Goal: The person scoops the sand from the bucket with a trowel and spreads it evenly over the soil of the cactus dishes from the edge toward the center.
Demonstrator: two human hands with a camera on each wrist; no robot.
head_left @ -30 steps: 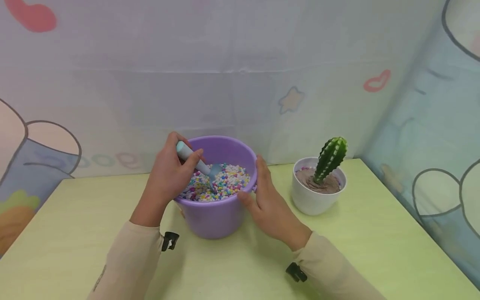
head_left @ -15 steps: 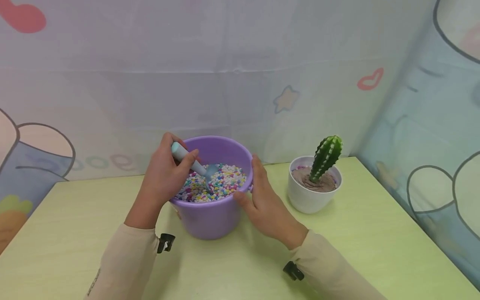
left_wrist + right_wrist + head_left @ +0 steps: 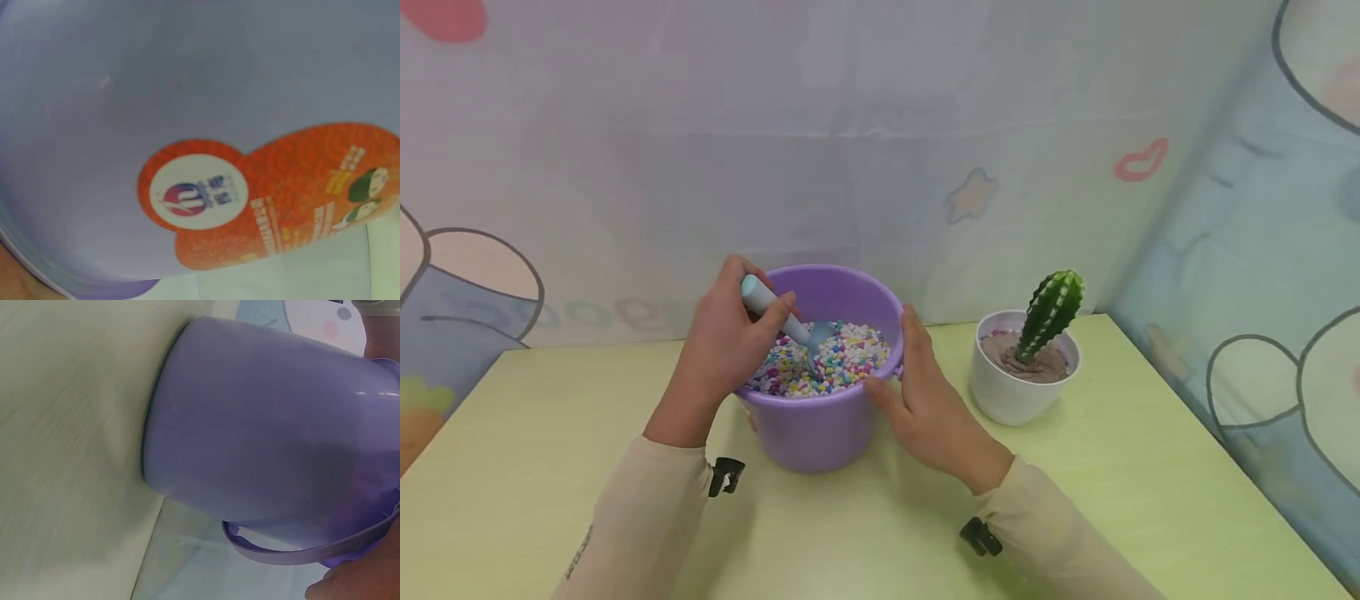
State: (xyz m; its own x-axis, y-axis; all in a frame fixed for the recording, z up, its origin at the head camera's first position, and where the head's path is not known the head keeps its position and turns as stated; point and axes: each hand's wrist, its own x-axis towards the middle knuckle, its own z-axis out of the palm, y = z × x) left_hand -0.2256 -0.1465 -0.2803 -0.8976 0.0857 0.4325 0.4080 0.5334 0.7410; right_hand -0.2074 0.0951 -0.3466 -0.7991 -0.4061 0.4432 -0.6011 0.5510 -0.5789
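A purple bucket (image 3: 812,433) full of multicoloured pebbles (image 3: 853,354) stands on the table. My left hand (image 3: 730,337) reaches over its left rim and grips the pale blue handle of a small shovel (image 3: 797,329), whose blade is partly sunk in the pebbles. The right hand (image 3: 936,408) rests against the bucket's right side, straight fingers along the outside and thumb at the front rim. In the right wrist view its fingers (image 3: 356,581) lie beside the bucket's hanging carry handle (image 3: 281,555). An orange sticker (image 3: 281,194) marks the bucket wall in the left wrist view.
To the right of the right hand stands a white pot (image 3: 1015,396) with a green cactus (image 3: 1052,312) in brown, soil-like filling. The pale yellow-green table (image 3: 1150,467) meets a printed cloth backdrop (image 3: 880,167) behind the bucket.
The head view has shifted slightly, moving the scene a little to the left. Both hands keep about the same places on the shovel and the bucket.
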